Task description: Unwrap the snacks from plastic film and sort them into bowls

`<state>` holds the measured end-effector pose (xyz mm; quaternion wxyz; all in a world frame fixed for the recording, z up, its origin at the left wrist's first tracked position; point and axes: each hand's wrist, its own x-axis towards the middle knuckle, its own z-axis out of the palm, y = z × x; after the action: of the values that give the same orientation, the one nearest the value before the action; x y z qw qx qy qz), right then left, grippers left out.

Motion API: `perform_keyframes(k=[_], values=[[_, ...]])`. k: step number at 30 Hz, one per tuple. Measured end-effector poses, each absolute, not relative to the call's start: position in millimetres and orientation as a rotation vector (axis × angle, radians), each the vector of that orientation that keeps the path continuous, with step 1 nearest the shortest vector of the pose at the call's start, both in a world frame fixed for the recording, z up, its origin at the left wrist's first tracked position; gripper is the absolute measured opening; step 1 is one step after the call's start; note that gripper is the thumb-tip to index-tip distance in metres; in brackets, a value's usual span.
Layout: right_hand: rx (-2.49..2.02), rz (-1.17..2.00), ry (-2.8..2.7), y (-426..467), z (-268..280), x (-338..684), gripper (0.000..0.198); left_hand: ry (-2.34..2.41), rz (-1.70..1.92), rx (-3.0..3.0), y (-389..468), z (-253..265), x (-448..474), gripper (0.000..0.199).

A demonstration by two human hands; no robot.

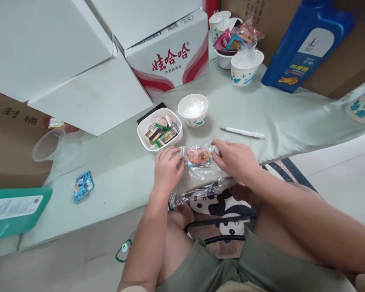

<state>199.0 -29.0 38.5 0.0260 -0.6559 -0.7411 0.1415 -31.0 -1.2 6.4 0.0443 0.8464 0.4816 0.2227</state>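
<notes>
Head view. The wrapped snack packet (198,155) lay on the green cloth (115,170) near the table edge, between the fingertips of the left hand (167,166) and the right hand (235,156). The left fingers were curled, with a narrow gap to the thumb, at the packet's left end; the right forefinger and thumb stood slightly apart at its right end. Whether either pair was closed on the wrapper could not be told. Loose clear film (200,173) lay crumpled on the near side, hanging past the edge below the fingertips.

Handling (judged): the packet was probably light, with a smooth, slippery wrapper and contents liable to crumble. The recommended hold was a light pinch on the wrapper at each end, without pressure on the middle.

Count: one packet between the fingertips; one white bowl (142,129) just beyond the left fingers, holding several small packets, overlapping and not countable; one paper cup (197,121) beyond the gap between the hands, with clear plastic inside; one slim white cutter (246,133) beyond the right fingers; one blue packet (83,186) well to the left of the left fingers.
</notes>
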Motion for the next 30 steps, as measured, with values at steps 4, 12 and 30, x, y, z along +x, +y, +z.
perform_keyframes(k=[4, 12, 30], values=[[-1.431, 0.450, -2.510, -22.9, 23.7, 177.4, 0.033, 1.642, 0.866, 2.353, 8.3, 0.5, -29.9, 0.022], [-1.537, 0.427, -2.627, -5.8, 13.6, 164.6, 0.050, 1.845, 0.925, 2.154, 15.2, 0.7, -36.6, 0.025], [-1.541, 0.273, -2.554, -29.7, 10.2, 173.1, 0.037, 1.987, 0.878, 1.998, 13.5, 5.9, -52.4, 0.021]])
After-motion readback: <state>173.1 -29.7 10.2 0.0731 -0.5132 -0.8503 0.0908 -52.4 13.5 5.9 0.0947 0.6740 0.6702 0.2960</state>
